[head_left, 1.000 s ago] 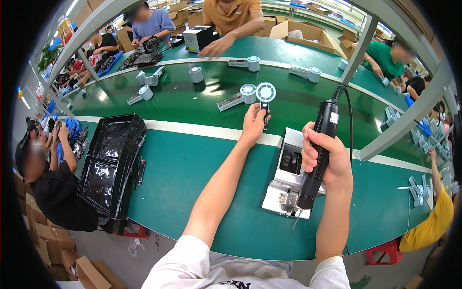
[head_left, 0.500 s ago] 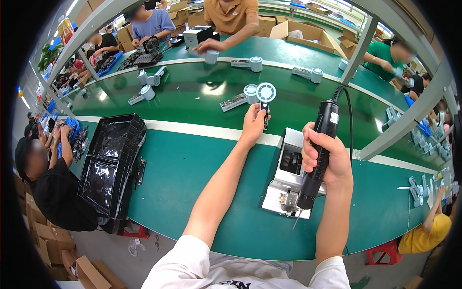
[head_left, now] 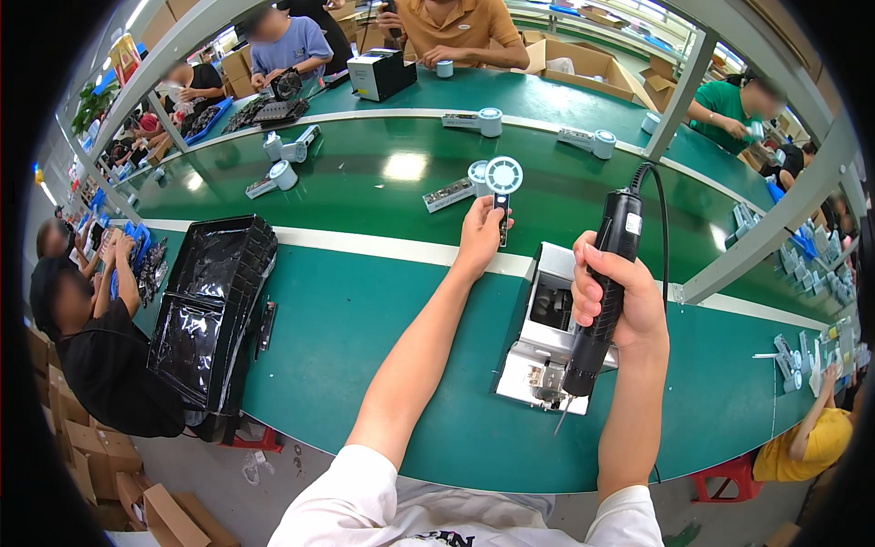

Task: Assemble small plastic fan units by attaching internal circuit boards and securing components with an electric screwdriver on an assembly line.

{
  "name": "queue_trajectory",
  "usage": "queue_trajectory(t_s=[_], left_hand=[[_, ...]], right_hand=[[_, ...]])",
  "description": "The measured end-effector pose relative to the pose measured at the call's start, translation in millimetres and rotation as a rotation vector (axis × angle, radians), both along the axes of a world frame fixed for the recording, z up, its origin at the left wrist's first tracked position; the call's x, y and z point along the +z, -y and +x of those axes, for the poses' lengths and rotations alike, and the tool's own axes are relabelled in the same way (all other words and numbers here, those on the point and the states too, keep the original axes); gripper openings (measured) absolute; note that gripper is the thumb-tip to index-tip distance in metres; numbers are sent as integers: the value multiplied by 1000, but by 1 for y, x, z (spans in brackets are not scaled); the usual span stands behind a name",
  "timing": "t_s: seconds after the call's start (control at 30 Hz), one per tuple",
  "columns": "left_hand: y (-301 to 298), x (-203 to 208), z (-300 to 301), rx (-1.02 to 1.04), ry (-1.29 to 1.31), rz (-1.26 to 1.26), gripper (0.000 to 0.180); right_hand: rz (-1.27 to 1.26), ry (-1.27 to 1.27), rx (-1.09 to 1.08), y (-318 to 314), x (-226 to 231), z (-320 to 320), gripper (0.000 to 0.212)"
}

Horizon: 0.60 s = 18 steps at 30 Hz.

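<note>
My left hand (head_left: pixel 480 235), stretched out at the belt's near edge, grips a handheld fan (head_left: pixel 503 175) by its dark handle. The fan's round pale-blue head points up. An electric screwdriver (head_left: pixel 602 292), black with a cable at its top, is wrapped in my right hand (head_left: pixel 629 296), its thin bit pointing down. Under and behind the screwdriver stands a shiny metal screw feeder-like box (head_left: pixel 538 360), partly covered by the tool and hand. Close to the held fan, another fan with its inner parts exposed (head_left: pixel 448 195) lies on the green belt.
More fan units (head_left: pixel 490 122) lie on the belt (head_left: pixel 365 182). Stacked black trays (head_left: pixel 214 301) stand to my left on the green table (head_left: pixel 319 365). Grey metal posts (head_left: pixel 756 242) rise at the right. Co-workers sit across and on both sides; a carton (head_left: pixel 583 73) stands opposite.
The fans on the belt have shifted slightly right. Across the belt, the co-worker in orange has drawn a hand back, and a pale part now stands before them. My hands stay still.
</note>
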<state>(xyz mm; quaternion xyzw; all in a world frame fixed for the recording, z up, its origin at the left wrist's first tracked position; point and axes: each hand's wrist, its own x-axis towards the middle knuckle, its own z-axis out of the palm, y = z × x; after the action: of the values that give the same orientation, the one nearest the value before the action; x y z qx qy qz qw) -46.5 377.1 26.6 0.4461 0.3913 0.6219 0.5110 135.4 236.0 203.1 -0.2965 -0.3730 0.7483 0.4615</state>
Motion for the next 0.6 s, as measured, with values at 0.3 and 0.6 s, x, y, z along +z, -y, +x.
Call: queue_trajectory(t_s=[0.3,0.6], left_hand=[[1,-1,-2,13,7,1,29],[-1,0,1,10,44,8,25]], right_hand=[[-21,-26,5,1,1,-1,14],[-5,-17,16,0,1,-1,14]])
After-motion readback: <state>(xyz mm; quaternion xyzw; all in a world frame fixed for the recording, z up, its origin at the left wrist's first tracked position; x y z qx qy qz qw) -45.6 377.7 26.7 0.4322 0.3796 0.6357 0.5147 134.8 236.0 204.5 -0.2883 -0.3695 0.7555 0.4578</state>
